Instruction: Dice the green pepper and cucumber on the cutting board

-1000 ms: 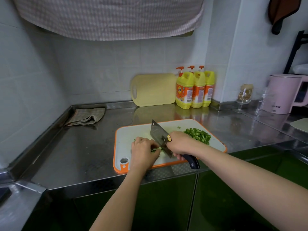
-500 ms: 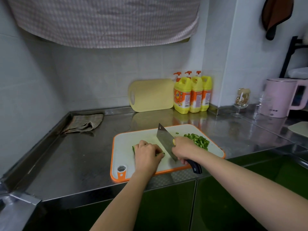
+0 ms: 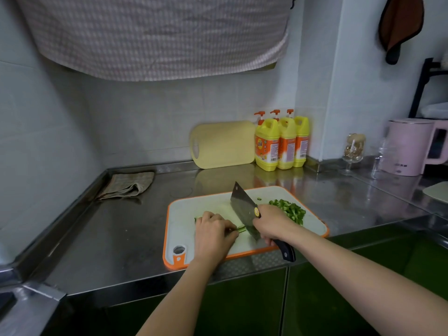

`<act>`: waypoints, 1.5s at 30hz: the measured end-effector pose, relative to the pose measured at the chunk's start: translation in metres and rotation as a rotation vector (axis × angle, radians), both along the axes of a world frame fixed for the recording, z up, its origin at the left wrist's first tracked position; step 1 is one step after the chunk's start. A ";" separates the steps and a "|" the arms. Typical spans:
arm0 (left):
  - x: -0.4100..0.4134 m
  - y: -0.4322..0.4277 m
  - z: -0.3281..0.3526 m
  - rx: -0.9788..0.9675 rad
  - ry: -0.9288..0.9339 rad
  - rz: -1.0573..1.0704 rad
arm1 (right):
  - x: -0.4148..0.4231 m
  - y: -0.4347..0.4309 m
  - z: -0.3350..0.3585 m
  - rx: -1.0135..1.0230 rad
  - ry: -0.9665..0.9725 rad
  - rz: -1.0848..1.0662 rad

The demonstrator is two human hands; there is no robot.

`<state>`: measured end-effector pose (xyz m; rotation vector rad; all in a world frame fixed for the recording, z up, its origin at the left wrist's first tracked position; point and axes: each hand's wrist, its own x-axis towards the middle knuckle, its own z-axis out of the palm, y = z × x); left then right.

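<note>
Fingers of left hand curled over cucumber, pinning to cutting board; right hand clenched on cleaver. Likely firm, wet, slippery: hold close behind cut.

The person's two forearms are bare along all of their visible length, down to the lower edge of the picture. The left hand and the right hand are bare as well. The forearms are slim and smooth; finer detail of the fingers is too small to tell.
</note>
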<state>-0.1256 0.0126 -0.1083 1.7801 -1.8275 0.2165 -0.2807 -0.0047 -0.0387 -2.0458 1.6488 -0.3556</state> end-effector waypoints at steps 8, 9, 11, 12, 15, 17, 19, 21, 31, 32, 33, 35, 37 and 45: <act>0.001 -0.003 -0.001 -0.005 0.061 0.012 | 0.006 0.007 0.013 0.073 0.114 0.037; 0.001 -0.004 -0.001 -0.001 0.065 0.015 | 0.008 0.007 0.013 0.082 0.130 0.037; 0.001 -0.004 -0.001 0.005 0.076 0.018 | 0.011 0.006 0.012 0.091 0.143 0.032; 0.001 -0.005 -0.001 0.007 0.083 0.019 | 0.013 0.006 0.010 0.085 0.138 0.025; 0.002 -0.005 -0.002 0.003 0.103 0.019 | 0.017 0.002 0.001 0.025 0.093 0.010; 0.003 -0.006 -0.003 0.001 0.108 0.018 | 0.016 -0.001 -0.003 -0.015 0.036 -0.003; 0.003 -0.006 -0.004 0.000 0.106 0.018 | 0.013 -0.002 -0.003 -0.046 -0.015 -0.013; 0.004 -0.006 -0.005 -0.002 0.109 0.019 | 0.010 -0.001 0.002 -0.064 -0.050 -0.017; 0.003 -0.006 -0.005 -0.022 0.134 0.020 | 0.019 0.007 0.007 0.051 0.114 0.026; 0.003 -0.006 -0.005 -0.023 0.137 0.020 | 0.020 0.007 0.005 0.047 0.115 0.023; 0.003 -0.006 -0.005 -0.023 0.137 0.019 | 0.022 0.006 0.004 0.037 0.118 0.020; 0.003 -0.005 -0.005 -0.025 0.127 0.017 | 0.024 0.004 0.000 0.004 0.118 0.012; 0.003 -0.004 -0.005 -0.025 0.111 0.007 | 0.024 0.001 -0.004 -0.021 0.063 -0.001; 0.004 -0.003 -0.007 -0.037 0.114 0.005 | 0.014 0.005 0.005 -0.027 -0.038 0.036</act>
